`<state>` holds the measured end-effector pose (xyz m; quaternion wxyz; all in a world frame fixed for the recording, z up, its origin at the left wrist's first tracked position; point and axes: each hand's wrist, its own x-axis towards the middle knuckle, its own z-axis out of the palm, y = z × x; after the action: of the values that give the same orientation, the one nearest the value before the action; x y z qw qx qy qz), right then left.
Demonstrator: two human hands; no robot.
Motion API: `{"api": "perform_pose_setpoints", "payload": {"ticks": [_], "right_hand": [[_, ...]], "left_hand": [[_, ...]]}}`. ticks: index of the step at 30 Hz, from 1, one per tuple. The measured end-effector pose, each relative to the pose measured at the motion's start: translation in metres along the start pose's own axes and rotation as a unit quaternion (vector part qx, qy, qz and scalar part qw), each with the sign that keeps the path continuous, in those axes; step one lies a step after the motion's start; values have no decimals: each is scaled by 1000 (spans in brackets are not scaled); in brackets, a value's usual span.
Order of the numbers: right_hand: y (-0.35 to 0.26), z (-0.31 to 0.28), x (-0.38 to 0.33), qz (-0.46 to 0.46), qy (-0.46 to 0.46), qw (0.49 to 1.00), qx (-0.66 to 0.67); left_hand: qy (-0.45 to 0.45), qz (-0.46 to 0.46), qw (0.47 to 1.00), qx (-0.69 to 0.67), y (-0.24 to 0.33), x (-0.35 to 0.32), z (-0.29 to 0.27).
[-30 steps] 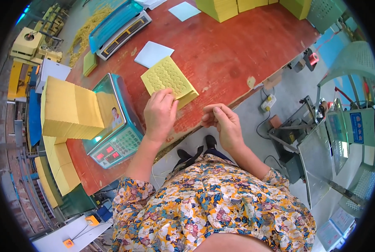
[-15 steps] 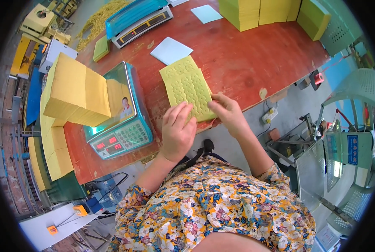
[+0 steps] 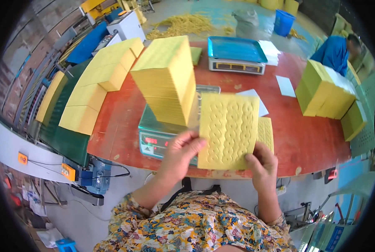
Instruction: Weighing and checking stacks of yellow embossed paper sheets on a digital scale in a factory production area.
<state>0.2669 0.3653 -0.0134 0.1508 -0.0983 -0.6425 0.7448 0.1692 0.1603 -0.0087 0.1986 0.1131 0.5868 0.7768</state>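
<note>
A yellow embossed paper sheet (image 3: 228, 131) with columns of scalloped curves is held upright above the near side of the red table (image 3: 313, 143). My left hand (image 3: 180, 156) is closed on its left edge, thumb on the near face. My right hand (image 3: 263, 166) pinches the lower right corner between thumb and fingers. Behind it, partly hidden, another yellow embossed sheet (image 3: 266, 131) lies on the table. To the left, a tall stack of yellow paper (image 3: 167, 80) stands on a teal digital scale (image 3: 156, 119), whose lower right part is covered by my left hand and the sheet.
Yellow paper blocks (image 3: 84, 98) line the left side, and more yellow blocks (image 3: 324, 94) stand at the right. A second scale with a blue tray (image 3: 238, 49) sits at the far edge. White sheets (image 3: 285, 86) lie about. A person in blue (image 3: 332, 52) is at the far right.
The yellow embossed sheet has been lifted off the table and now stands upright between both hands. My view has tilted up, showing more of the far floor and a person.
</note>
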Motion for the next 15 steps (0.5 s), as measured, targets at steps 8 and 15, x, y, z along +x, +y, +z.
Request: {"api": "perform_pose_setpoints", "payload": {"ticks": [8, 15], "right_hand": [[-97, 103, 159, -174, -76, 980, -59], [-81, 132, 209, -138, -58, 981, -119]], "left_hand": [[2, 163, 976, 143, 164, 125, -73], [-47, 16, 980, 194, 158, 207, -135]]}}
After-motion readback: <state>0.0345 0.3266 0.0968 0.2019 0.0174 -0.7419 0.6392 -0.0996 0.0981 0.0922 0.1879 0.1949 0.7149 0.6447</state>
